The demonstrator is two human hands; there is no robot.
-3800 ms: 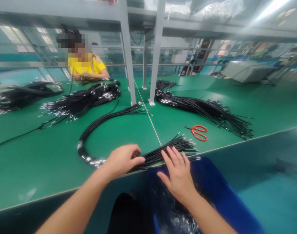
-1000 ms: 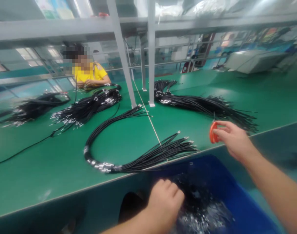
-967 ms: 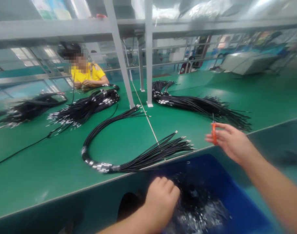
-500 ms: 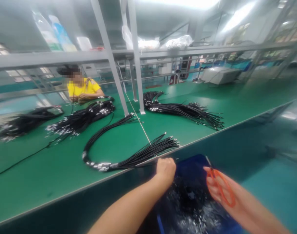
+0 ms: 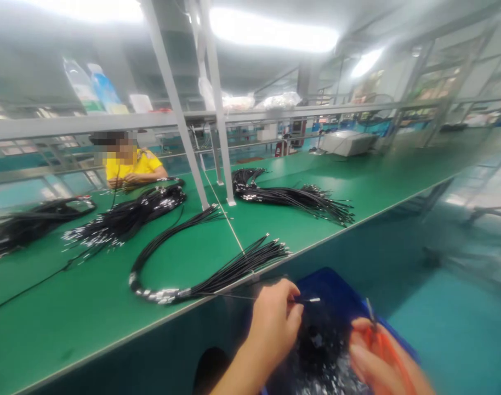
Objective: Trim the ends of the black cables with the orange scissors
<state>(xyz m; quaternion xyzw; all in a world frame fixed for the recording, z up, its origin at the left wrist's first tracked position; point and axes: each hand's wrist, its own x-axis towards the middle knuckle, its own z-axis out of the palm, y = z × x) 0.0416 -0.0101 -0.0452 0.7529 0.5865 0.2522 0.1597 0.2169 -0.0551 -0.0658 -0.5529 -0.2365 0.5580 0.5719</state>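
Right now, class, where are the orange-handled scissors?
In the head view, the orange-handled scissors are at the lower right, in the person's right hand, by the right edge of the blue bin.

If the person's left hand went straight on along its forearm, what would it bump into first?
Probably the green table's near edge, just right of the fanned cable ends. Depth and height are unclear, though, so the left hand might pass above it.
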